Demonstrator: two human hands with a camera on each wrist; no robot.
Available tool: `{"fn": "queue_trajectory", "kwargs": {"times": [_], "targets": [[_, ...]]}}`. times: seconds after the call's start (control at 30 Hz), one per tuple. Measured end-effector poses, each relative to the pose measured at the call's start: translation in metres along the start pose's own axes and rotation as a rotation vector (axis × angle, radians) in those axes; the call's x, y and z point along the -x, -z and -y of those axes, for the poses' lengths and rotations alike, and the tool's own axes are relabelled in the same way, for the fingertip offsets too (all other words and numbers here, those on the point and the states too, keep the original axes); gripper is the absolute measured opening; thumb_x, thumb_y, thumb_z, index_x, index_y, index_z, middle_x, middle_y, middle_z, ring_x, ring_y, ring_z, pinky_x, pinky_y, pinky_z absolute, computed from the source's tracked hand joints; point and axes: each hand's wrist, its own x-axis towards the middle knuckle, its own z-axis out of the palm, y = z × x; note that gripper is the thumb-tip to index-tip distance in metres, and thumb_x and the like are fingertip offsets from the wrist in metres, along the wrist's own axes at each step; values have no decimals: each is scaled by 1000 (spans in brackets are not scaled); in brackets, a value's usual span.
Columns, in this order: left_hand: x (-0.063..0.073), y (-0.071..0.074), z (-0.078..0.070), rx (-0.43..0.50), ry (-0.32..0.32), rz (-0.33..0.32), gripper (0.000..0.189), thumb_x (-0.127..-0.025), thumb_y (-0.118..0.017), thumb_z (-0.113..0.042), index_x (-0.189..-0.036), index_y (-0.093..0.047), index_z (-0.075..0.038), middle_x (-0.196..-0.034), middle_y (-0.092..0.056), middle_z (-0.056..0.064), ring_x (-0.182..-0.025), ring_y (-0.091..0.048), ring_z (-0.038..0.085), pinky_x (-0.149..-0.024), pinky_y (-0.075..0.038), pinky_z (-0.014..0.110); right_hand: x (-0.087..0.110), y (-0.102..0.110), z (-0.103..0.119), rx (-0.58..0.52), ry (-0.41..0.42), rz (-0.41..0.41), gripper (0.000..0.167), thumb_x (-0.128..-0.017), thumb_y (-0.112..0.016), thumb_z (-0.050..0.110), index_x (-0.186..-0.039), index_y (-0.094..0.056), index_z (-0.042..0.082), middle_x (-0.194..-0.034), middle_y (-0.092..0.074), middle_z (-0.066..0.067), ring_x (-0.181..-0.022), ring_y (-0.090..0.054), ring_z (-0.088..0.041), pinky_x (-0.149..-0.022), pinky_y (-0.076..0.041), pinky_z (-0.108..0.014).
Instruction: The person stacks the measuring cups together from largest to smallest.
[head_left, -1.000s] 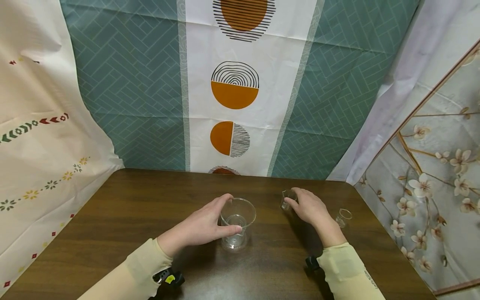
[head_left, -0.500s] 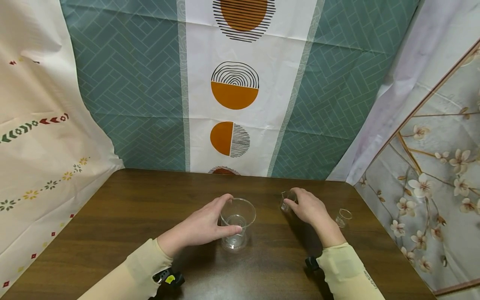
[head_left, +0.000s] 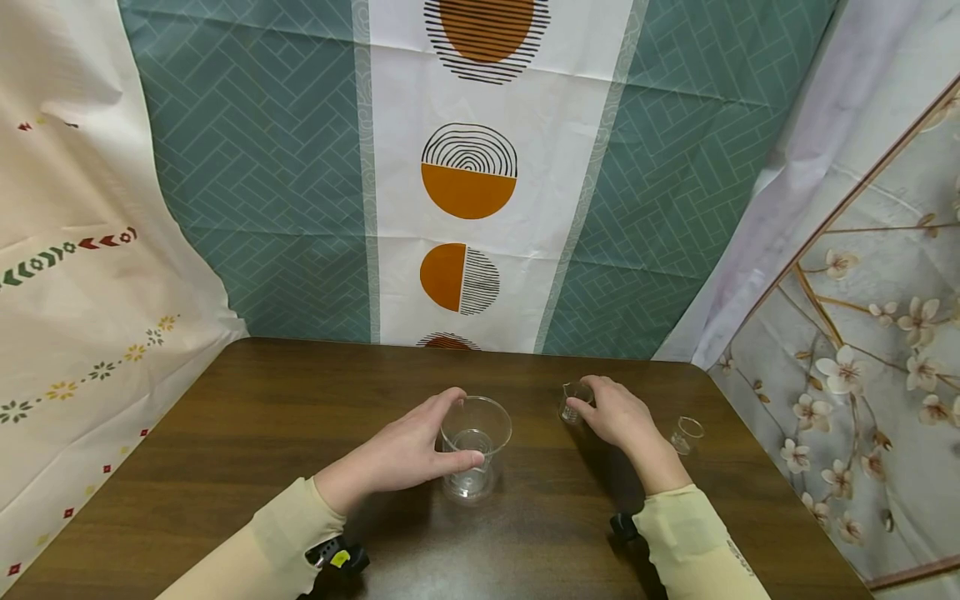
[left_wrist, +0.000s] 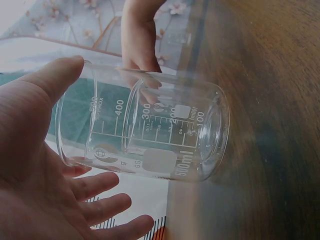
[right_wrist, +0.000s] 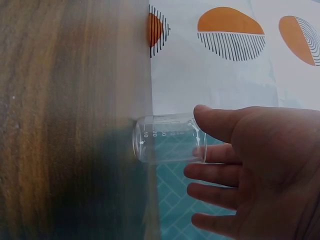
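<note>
A large clear glass beaker (head_left: 495, 427) marked 500 ml stands upright near the middle of the table. My left hand (head_left: 401, 450) grips its rim between thumb and forefinger, the other fingers spread loose in the left wrist view. Inside it sits a smaller glass beaker (left_wrist: 162, 127), its printed scale showing through the outer wall. Further back and to the right, my right hand (head_left: 618, 412) pinches the rim of a small graduated beaker (right_wrist: 167, 140) between thumb and forefinger. That beaker's base is at the tabletop, and its far side is partly covered by the fingers in the head view.
Another small glass beaker (head_left: 686, 435) stands right of the right forearm. All the glassware is on a dark brown wooden table (head_left: 300, 383). Patterned cloth hangs (head_left: 292, 167) behind the back edge, and more cloth borders both sides.
</note>
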Motion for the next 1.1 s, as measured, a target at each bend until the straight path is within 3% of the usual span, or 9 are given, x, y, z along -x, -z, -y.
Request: {"fn": "queue_trajectory", "kwargs": {"times": [1.1], "targets": [[-1, -1, -1, -1, 12, 6, 93, -92, -81, -68, -159, -46, -13, -154, -57, 11, -134, -60, 35, -103, -53, 58, -5, -7, -2, 16, 16, -58, 56, -108, -73, 40, -141, -67, -5, -145, -65, -28, -133, -61, -48, -107, -51, -63]]}}
